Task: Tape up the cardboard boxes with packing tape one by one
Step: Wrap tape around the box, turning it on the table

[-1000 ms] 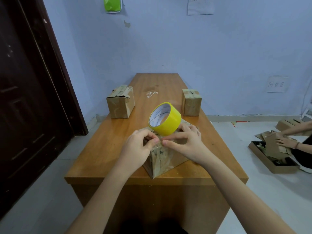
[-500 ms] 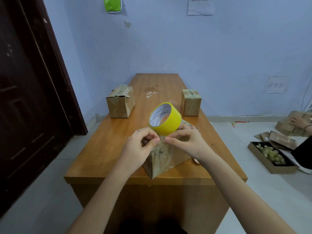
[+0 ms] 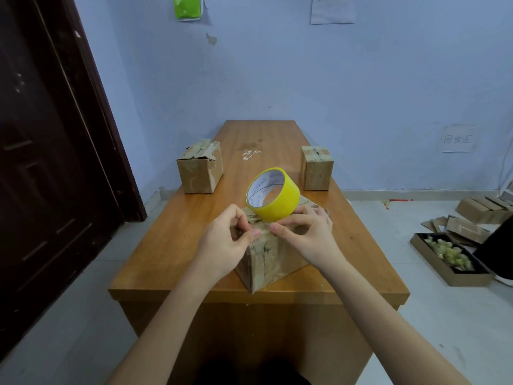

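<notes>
Sitting far back on the left of the table (image 3: pixel 177 245) is a taped cardboard box (image 3: pixel 200 170), well apart from the work. Nearer, the left hand (image 3: pixel 226 243) and right hand (image 3: pixel 308 234) meet over the near box (image 3: pixel 266 257), each with thumb and forefinger pinched at what is likely the clear tape's free end, though the strip is too faint to confirm; the yellow tape roll (image 3: pixel 273 194) stands on edge on the box top, just behind the fingertips. Unheld, that roll could tip or roll off if the strip is tugged, or the tape could fold onto itself; a second small box (image 3: pixel 317 168) waits far right.
</notes>
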